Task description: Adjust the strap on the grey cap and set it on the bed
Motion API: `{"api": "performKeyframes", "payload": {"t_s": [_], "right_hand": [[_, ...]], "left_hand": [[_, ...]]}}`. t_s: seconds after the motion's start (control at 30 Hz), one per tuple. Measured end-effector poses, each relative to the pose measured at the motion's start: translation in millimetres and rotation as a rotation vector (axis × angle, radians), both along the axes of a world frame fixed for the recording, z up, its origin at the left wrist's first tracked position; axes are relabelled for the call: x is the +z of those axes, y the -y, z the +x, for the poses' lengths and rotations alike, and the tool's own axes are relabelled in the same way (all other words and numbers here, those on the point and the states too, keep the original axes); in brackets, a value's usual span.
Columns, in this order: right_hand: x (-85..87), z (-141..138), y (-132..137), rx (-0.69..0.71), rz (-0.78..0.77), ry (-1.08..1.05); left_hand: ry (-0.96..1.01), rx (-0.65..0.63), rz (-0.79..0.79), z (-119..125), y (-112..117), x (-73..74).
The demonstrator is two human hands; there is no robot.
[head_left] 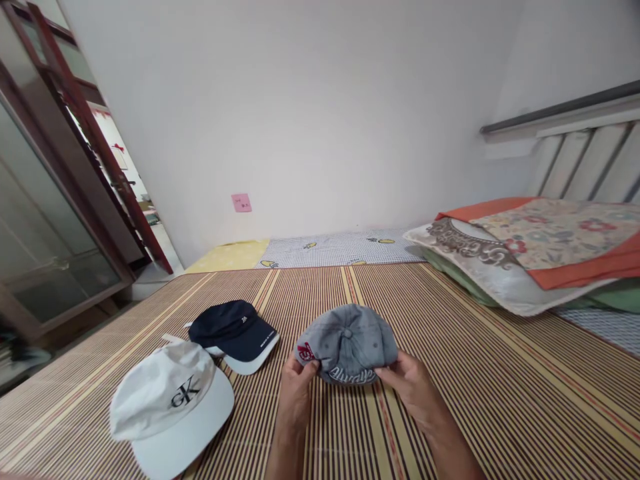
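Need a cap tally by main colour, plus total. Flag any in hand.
White cap: 1
Navy cap: 1
Grey cap: 1, held at its two sides by the left hand and right hand
Total: 3

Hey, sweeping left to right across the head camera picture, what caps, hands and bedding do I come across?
White cap, navy cap, left hand, gray cap, right hand, stacked bedding.
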State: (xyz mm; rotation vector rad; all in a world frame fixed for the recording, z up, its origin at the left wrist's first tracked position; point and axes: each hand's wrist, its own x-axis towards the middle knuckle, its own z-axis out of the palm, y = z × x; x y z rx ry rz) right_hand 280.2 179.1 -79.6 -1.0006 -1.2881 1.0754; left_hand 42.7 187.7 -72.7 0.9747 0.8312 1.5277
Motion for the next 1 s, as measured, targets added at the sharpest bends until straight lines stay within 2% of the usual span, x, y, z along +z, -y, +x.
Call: {"api": "performKeyframes", "payload": {"t_s": [0.13, 0.27, 0.37, 0.5, 0.6, 0.67, 0.73, 0.83, 1.0], "right_hand": [[4.3, 5.4, 3.5, 0.077, -0.044, 0.094], [7.5, 8.7, 15.3, 0.154, -0.171, 0.297], [9.4, 10.1, 22.7, 0.180, -0.304, 0.457], [9.9, 10.3, 18.4, 0.208, -0.216, 0.332], [9.6, 9.0, 10.5, 0.051, -0.112, 0.254], [11.7, 7.6, 8.2, 0.007, -0.061, 0.154], [16.2, 5.6, 9.5, 0.062, -0.040, -0.037], [23.3, 2.2, 15.5, 0.195, -0.056, -0.261], [24.1, -1.4, 22.4, 0.259, -0.152, -0.323]], "left_hand": [[-0.050, -0.186, -0.022, -8.2, 0.9, 6.6], [-0.263, -0.344, -0.073, -13.6, 3.1, 4.1], [-0.490, -0.321, -0.044, -12.5, 2.8, -5.5], [-0.665, -0.256, 0.011, -6.8, 2.4, -9.1], [-0.631, -0.213, 0.033, -5.7, 2.0, -2.4], [-0.538, -0.160, 0.051, -7.4, 2.1, 3.8], [-0.440, -0.134, 0.064, -9.5, 3.6, 10.2], [-0.338, -0.160, 0.021, -10.8, 8.1, 18.3], [-0.217, -0.246, -0.098, -11.3, 14.8, 21.2]]}}
